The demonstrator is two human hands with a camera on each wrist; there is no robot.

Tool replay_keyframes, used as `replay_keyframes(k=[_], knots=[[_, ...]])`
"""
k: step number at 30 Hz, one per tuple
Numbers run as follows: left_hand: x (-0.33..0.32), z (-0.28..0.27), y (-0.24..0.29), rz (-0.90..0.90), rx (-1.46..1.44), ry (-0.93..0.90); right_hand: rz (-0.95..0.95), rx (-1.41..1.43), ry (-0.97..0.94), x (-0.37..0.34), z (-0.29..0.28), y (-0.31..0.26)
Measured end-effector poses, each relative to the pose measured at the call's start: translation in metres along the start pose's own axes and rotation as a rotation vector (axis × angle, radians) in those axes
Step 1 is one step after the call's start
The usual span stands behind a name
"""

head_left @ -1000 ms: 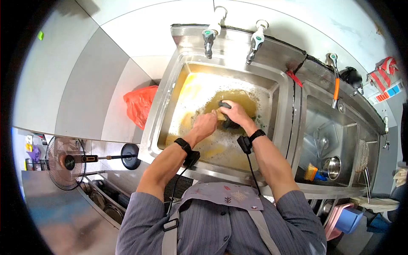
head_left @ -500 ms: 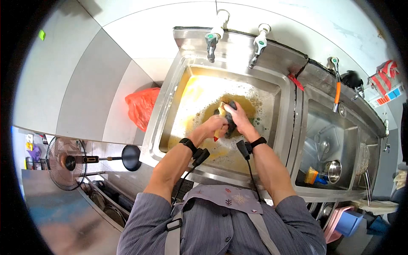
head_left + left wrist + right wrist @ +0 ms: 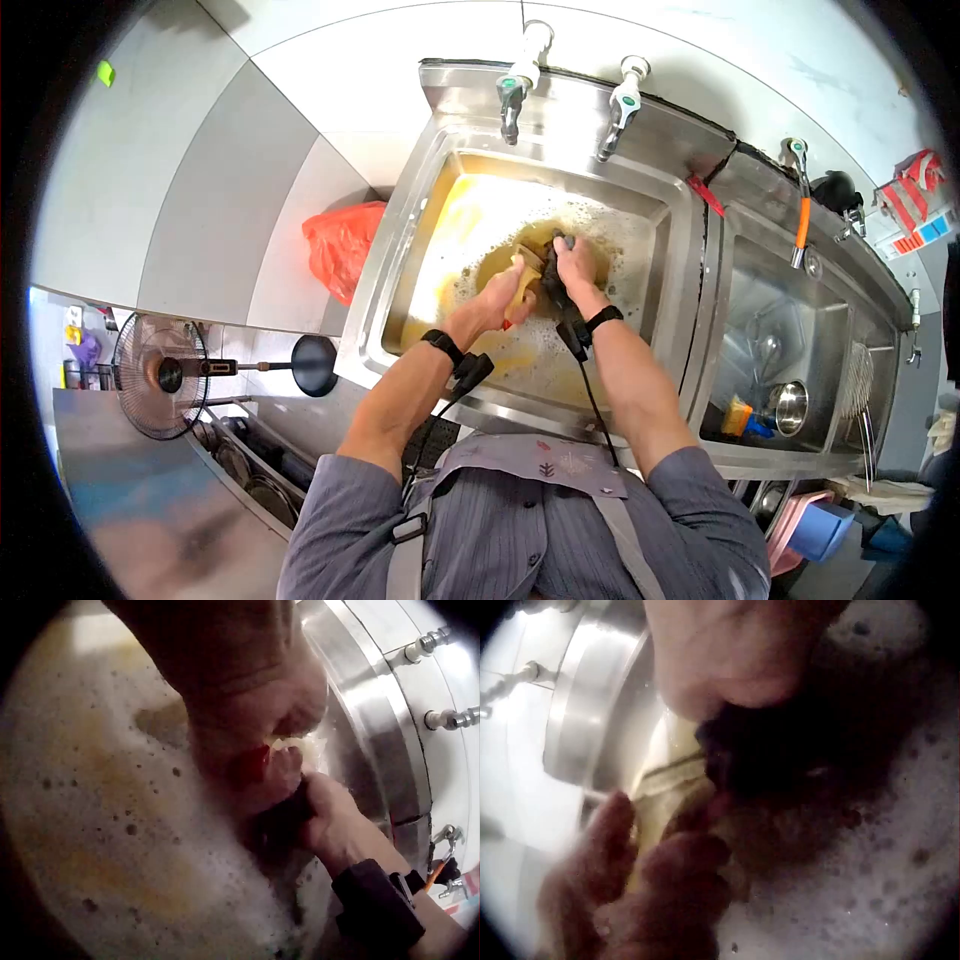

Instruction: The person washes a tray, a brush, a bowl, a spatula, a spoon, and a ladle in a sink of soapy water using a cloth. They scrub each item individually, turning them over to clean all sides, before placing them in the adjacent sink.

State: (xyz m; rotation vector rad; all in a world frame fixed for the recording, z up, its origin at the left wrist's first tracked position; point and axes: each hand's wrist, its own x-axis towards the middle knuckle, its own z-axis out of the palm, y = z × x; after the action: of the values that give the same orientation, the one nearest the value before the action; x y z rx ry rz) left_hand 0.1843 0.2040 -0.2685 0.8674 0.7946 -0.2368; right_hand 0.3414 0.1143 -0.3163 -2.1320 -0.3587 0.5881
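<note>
Over the soapy water in the left sink (image 3: 372, 325), the left hand (image 3: 496, 298) grips a yellow brush-like tool (image 3: 526, 276), its fingers curled round the handle. A red end (image 3: 253, 763) of that tool shows beside the fingers in the left wrist view. Just to the right, the right hand (image 3: 577, 266) holds a dark, wet item (image 3: 553, 280); its exact shape cannot be told. In the right wrist view the tool's pale bristled part (image 3: 671, 776) lies against the dark item (image 3: 769, 754).
Two taps (image 3: 512, 95) stand behind the sink. To the right, a second sink (image 3: 735, 335) holds a metal bowl (image 3: 789, 408) and an orange-yellow brush (image 3: 737, 416). An orange-red bag (image 3: 340, 250) lies left of the sink, and a fan (image 3: 160, 375) stands at the far left.
The yellow tool and dark item have shifted against each other between the hands. The right hand has moved slightly up and right since half a second ago, and the dark item now hangs lower from it.
</note>
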Motion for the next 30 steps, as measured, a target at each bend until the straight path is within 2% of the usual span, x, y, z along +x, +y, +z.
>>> replay_keyframes(k=[1,2,3,5,8,9,10,11,13,14,17,18,19,21,23,25,26,27,29,30], knots=[[0.003,0.000,-0.001,-0.002,0.000,0.000,0.060,0.082,-0.085,-0.002,-0.001,0.000],[0.007,0.000,0.002,-0.010,-0.063,0.057,0.057,0.082,-0.083,-0.003,0.000,-0.001],[0.012,0.000,0.006,-0.016,-0.128,0.113,-0.019,0.123,-0.126,-0.005,0.002,-0.003],[0.017,0.002,0.006,0.016,-0.178,0.113,-0.161,0.204,-0.216,-0.027,0.003,-0.013],[0.017,0.007,0.007,0.062,-0.250,0.091,-0.520,-0.021,-0.259,-0.080,-0.005,-0.035],[0.014,0.009,0.006,0.076,-0.280,0.075,-0.586,-0.188,-0.160,-0.083,0.008,-0.022],[-0.011,0.021,0.014,0.036,-0.231,0.046,-0.574,-0.141,-0.199,-0.085,0.002,-0.025],[-0.003,0.014,0.010,0.032,-0.225,0.045,-0.561,-0.092,-0.237,-0.089,-0.007,-0.034],[0.016,0.000,0.002,0.030,-0.052,0.018,-0.606,-0.105,-0.162,-0.068,0.003,-0.019],[0.006,0.014,0.006,-0.009,-0.069,0.116,-0.652,-0.119,-0.088,-0.060,0.004,-0.017],[-0.019,0.038,0.019,0.041,-0.031,0.220,-0.687,-0.101,-0.080,-0.049,-0.001,-0.013],[-0.028,0.046,0.022,0.043,-0.083,0.187,-0.686,-0.105,-0.079,-0.047,-0.005,-0.012],[-0.019,0.039,0.016,0.043,-0.085,0.184,-0.603,-0.094,-0.092,-0.045,-0.009,-0.011],[0.005,0.014,0.001,-0.064,-0.061,-0.022,-0.437,-0.061,-0.121,-0.039,-0.013,-0.010],[0.004,0.011,-0.004,-0.071,-0.119,-0.023,-0.409,-0.099,-0.089,-0.018,-0.009,0.006],[0.010,0.002,-0.007,-0.062,-0.018,-0.077,0.056,0.266,-0.062,-0.012,-0.011,0.004],[0.009,-0.001,-0.006,-0.061,-0.016,-0.076,0.138,0.485,-0.059,-0.021,-0.020,0.000],[0.009,-0.005,-0.005,-0.025,-0.019,-0.083,0.136,0.487,-0.058,-0.018,-0.019,0.000],[0.006,0.002,-0.004,0.006,-0.025,-0.093,0.503,1.067,-0.193,-0.012,-0.016,0.007],[0.008,0.011,-0.006,0.026,0.003,0.030,0.419,1.126,-0.344,-0.013,-0.015,0.015]])
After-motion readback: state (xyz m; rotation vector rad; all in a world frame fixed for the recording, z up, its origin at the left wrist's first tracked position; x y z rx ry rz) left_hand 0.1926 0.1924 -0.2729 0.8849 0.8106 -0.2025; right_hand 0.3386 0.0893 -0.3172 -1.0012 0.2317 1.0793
